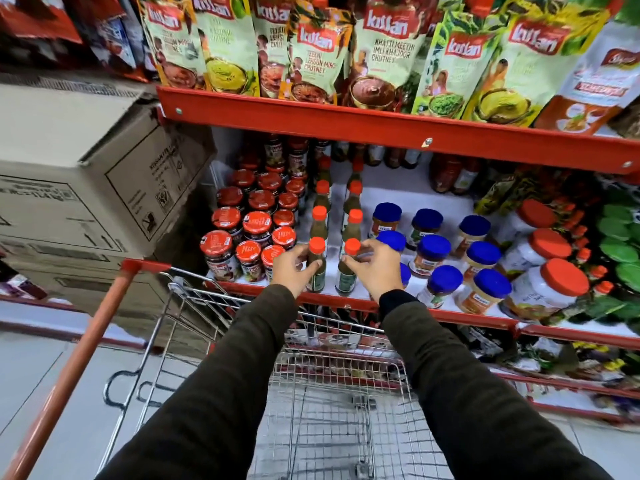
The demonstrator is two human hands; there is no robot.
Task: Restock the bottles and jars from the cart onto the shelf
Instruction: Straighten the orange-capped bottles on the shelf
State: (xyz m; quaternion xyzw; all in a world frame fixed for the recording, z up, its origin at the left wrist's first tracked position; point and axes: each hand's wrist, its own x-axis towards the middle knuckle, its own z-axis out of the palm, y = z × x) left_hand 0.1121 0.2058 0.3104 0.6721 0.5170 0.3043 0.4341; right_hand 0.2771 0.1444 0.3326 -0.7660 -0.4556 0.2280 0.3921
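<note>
Above a wire cart (pixel 332 393), left hand (pixel 292 268) and right hand (pixel 375 268) each clamp fingers around an orange-capped green glass bottle (pixel 317 268) (pixel 347 271) standing at the red-edged shelf (pixel 450 317) front.

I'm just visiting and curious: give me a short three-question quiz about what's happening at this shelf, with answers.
1. True or false: each hand grips one orange-capped green sauce bottle at the front edge of the shelf.
2. Which cap colour do the jars just right of those bottles have? A) blue B) yellow C) black
3. What lies in the basket of the cart below the arms?

Key
1. True: the left hand is on the left bottle and the right hand on the right bottle, both standing on the shelf.
2. A: the blue-capped jars.
3. Nothing visible through the wire floor of the cart.
</note>
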